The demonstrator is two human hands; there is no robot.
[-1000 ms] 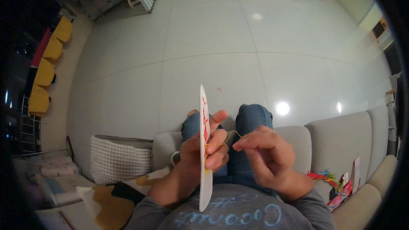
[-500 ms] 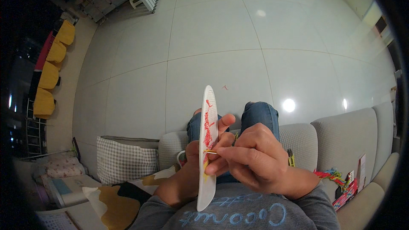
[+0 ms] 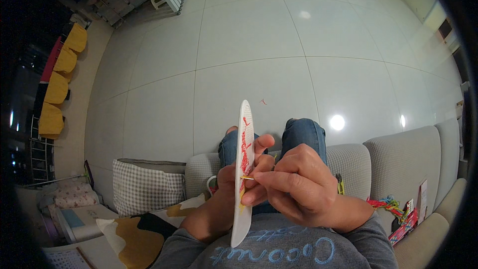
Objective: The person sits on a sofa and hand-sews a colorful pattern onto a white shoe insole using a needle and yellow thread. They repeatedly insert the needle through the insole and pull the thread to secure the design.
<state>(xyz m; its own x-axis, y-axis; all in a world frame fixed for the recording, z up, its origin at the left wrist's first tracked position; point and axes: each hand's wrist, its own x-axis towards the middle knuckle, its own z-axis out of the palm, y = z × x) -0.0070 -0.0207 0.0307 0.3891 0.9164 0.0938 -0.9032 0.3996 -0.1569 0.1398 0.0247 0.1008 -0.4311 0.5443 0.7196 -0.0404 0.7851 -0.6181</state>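
A long white insole (image 3: 242, 226) stands on edge in front of my chest, its face turned to the right. Red stitches run along its middle, with a yellow patch lower down. My left hand (image 3: 226, 182) is closed around it; the insole hides part of that hand, and some fingers show on the right side. In my right hand (image 3: 303, 182), thumb and forefinger pinch a thin gold-coloured needle (image 3: 248, 178). Its tip meets the insole's stitched face near the lower end of the red area. Whether thread runs through the needle, I cannot tell.
I sit on a grey sofa (image 3: 393, 157). Colourful thread skeins (image 3: 391, 206) and a red packet (image 3: 404, 226) lie to the right, near yellow-handled scissors (image 3: 340, 184). A checked cushion (image 3: 149, 187) is at left. A red scrap (image 3: 263, 102) lies on the tiled floor (image 3: 249, 30).
The insole has shifted and turned very slightly to the right. Both hands keep nearly the same pose, with the needle still at the stitched face.
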